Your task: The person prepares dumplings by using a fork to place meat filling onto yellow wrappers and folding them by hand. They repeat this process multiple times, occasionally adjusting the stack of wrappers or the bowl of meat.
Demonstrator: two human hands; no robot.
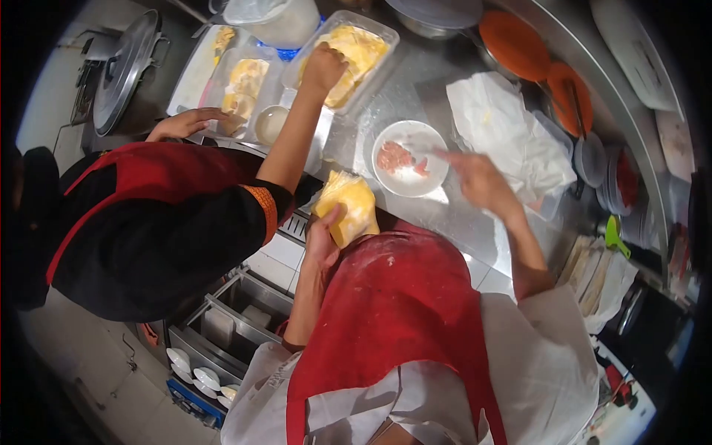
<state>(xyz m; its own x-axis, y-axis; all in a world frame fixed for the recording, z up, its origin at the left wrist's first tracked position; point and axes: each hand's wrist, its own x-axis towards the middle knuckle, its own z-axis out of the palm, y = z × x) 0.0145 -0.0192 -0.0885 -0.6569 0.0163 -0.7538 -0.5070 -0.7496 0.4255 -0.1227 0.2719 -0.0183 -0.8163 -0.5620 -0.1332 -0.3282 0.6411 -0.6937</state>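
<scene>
My left hand (323, 239) holds a stack of yellow dough wrappers (348, 204) against my red apron (400, 297). My right hand (480, 180) reaches left to the rim of a white bowl (426, 141) with pink minced filling (395, 157) in it. Its fingers are bunched together and point into the bowl; whether they hold a small tool is unclear. The bowl stands on a floured steel counter (415, 96).
A co-worker in black and red stands to the left, one hand (323, 67) in a clear tray of yellow wrappers (371, 41), the other hand (185, 122) at the counter edge. More trays (241, 81), a white cloth (504, 130), orange lids (515, 44) and stacked dishes (615, 178) are around.
</scene>
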